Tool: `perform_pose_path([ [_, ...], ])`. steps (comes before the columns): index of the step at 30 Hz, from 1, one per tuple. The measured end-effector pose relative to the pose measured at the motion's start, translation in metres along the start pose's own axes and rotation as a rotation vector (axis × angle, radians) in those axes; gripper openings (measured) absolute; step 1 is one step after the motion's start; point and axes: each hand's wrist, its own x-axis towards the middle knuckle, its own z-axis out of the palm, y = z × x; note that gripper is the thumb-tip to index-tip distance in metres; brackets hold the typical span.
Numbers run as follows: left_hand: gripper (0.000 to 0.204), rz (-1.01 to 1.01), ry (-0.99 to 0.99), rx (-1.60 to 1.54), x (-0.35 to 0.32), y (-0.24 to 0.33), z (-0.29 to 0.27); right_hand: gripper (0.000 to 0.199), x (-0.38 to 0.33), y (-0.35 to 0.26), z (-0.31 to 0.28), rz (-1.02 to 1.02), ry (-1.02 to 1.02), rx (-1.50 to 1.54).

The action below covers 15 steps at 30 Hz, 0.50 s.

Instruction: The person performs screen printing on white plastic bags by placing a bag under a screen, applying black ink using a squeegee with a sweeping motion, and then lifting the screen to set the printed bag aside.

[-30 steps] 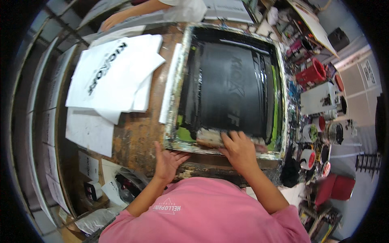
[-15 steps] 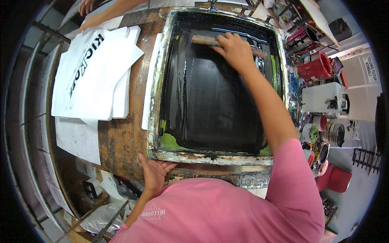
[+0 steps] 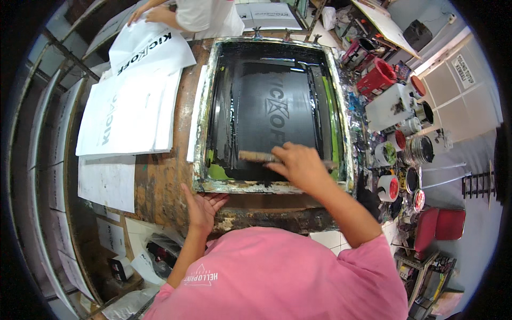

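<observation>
A screen-printing frame with paint-crusted edges lies on the wooden table in front of me. Black ink coats its mesh, where darker lettering shows, and green strips show along the sides. My right hand is wrapped round the wooden handle of a squeegee, which lies crosswise over the mesh near the frame's close end. At the near left corner, my left hand is palm up with thumb and fingers apart. Its fingertips are at the frame's underside edge; whether they bear its weight I cannot tell.
Left of the frame lies a stack of printed white sheets. Another person's hands hold a lifted sheet above it. Ink tubs, a red bucket and a white container crowd the right side. Hinge clamps line the far edge.
My right hand has drawn the squeegee from the far end toward me, and the mesh lettering now shows more clearly. The other person has raised a sheet at the stack. My left hand stays put.
</observation>
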Motion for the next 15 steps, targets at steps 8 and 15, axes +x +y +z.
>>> perform_pose_path([
  [8,0.116,0.119,0.015,0.014,-0.028,0.027,0.027,0.038,-0.056,-0.048,-0.003,-0.001,0.380,-0.200],
  [15,0.108,0.504,-0.514,-0.229,-0.063,0.106,0.079,0.036,-0.006,-0.052,-0.102,-0.196,0.886,-0.358],
])
